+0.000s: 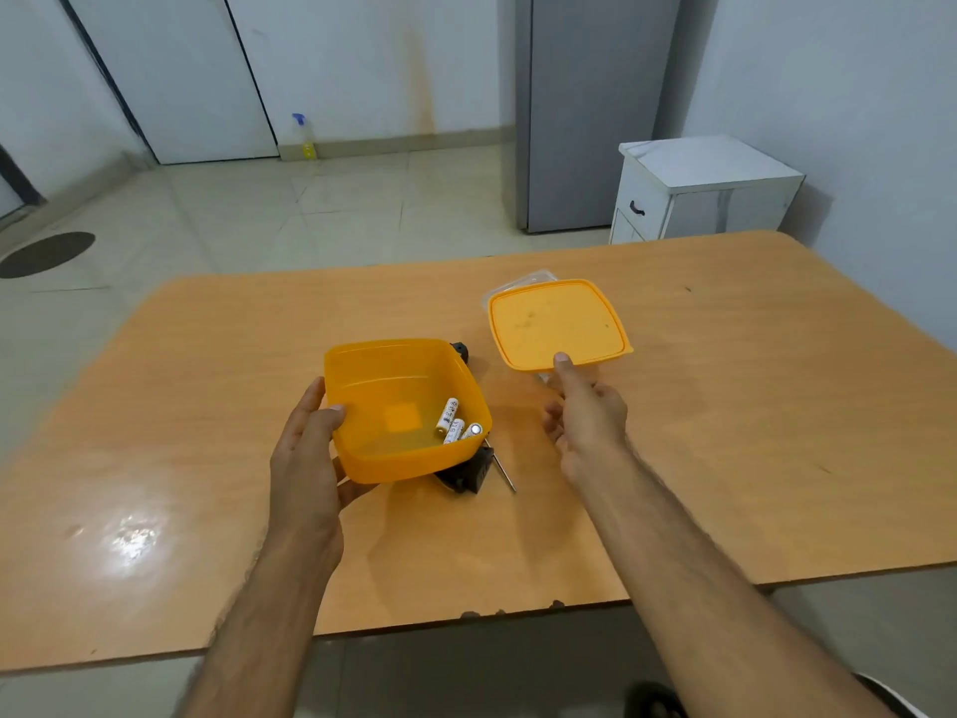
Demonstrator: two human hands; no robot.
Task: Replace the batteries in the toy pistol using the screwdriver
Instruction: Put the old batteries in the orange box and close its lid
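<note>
The left hand grips an open orange container by its left wall, thumb over the rim, holding it tilted above the wooden table. Three white batteries lie in the container's near-right corner. Beneath it, mostly hidden, sits the black toy pistol, with the metal shaft of the screwdriver showing just to its right. The right hand pinches the near edge of the orange lid, thumb on top, over a clear container at the far right.
</note>
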